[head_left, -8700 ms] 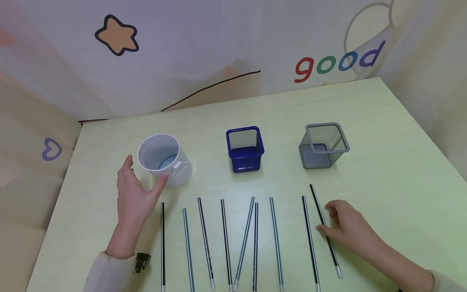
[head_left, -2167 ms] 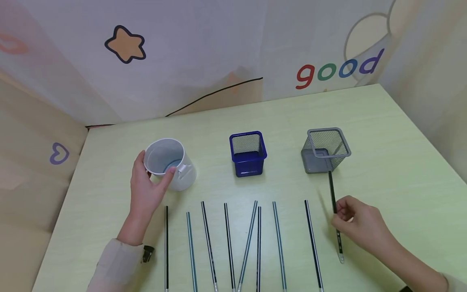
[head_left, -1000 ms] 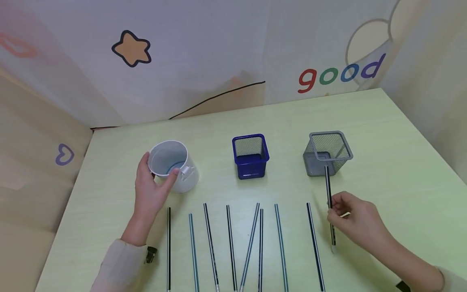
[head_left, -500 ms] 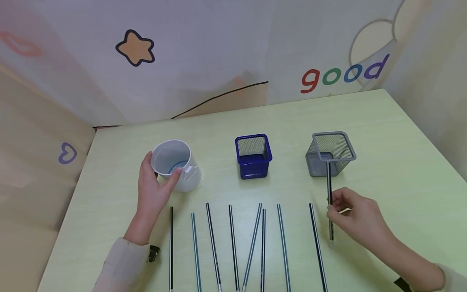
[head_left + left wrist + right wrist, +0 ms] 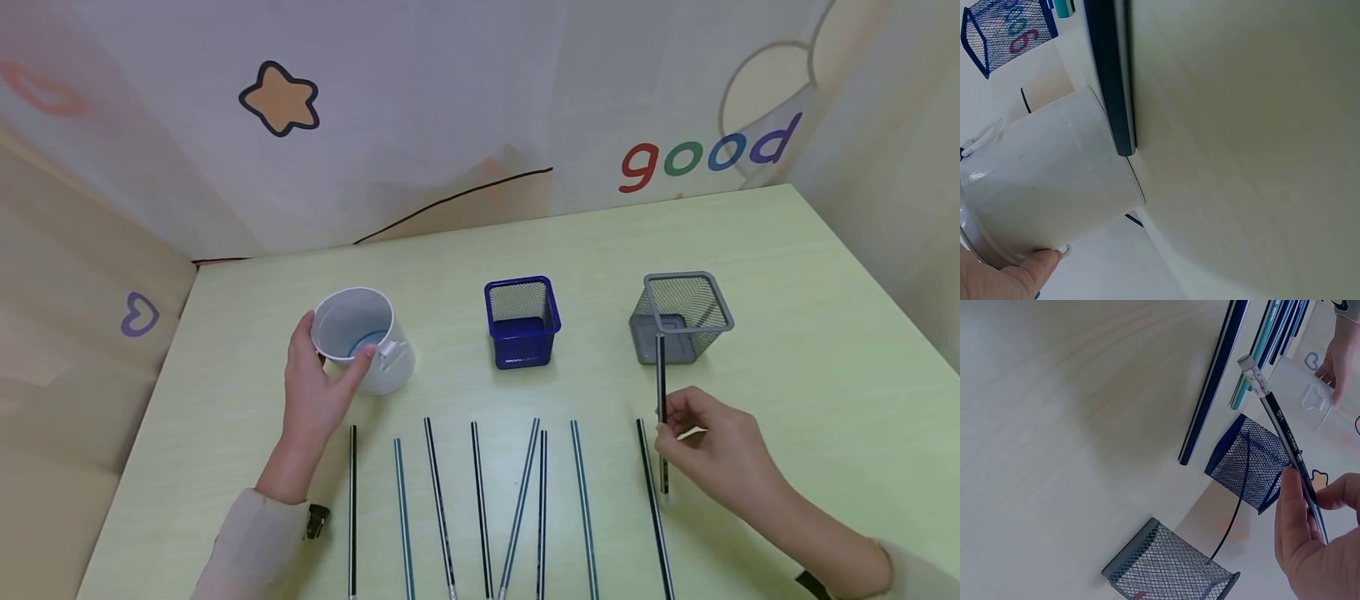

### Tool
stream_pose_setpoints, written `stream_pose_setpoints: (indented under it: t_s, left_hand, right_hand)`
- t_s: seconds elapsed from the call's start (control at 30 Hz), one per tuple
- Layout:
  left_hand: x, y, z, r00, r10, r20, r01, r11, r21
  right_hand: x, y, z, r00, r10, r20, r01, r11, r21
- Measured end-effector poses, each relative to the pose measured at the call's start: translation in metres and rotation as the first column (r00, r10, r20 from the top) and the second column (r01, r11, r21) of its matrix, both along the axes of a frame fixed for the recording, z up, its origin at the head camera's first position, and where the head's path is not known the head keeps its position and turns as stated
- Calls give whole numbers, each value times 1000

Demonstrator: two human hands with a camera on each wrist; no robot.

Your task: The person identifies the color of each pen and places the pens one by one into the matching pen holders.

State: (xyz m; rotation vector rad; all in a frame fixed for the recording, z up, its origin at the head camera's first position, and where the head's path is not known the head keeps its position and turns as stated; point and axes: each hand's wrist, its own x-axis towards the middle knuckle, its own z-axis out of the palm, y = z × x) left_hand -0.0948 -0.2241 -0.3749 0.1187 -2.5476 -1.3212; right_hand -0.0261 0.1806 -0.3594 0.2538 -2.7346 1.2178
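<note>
My left hand (image 5: 318,400) grips a white mug (image 5: 390,375), thumb on the near side by the handle and fingers round its left side. In the left wrist view the mug (image 5: 1041,181) stands on the table. My right hand (image 5: 723,446) pinches a black striped pencil (image 5: 661,379) between thumb and fingers, off the table. The right wrist view shows the white eraser end of this pencil (image 5: 1282,425). Just beyond its upper end in the head view stands a grey mesh pen holder (image 5: 643,343). A blue mesh pen holder (image 5: 525,350) stands between mug and grey holder.
Several striped pencils lie in a row along the near side of the light table (image 5: 825,333), among them a teal pencil (image 5: 403,517) and a dark pencil (image 5: 654,508) beside my right hand. A printed cloth (image 5: 420,100) hangs behind the table.
My right hand took the rightmost pencil off the table, raised it toward the grey holder, then shifted slightly left with it. My left hand closed round the mug, which stays in place.
</note>
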Motion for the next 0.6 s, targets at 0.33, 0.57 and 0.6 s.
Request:
stream_pose_setpoints:
  t_s: [0.33,0.57,0.6]
  left_hand:
    - [0,0,-2,1000,-1,-17,1,1000,3]
    - [-1,-1,-3,1000,7,-20,-7,1000,-5]
    - [-1,-1,-3,1000,5,-18,-5,1000,-4]
  right_hand:
    - [-1,-8,0,1000,12,26,-12,1000,-12]
    - [-3,-12,3,999,35,38,-35,999,-3]
    - [-4,-13,4,999,38,37,-38,999,-3]
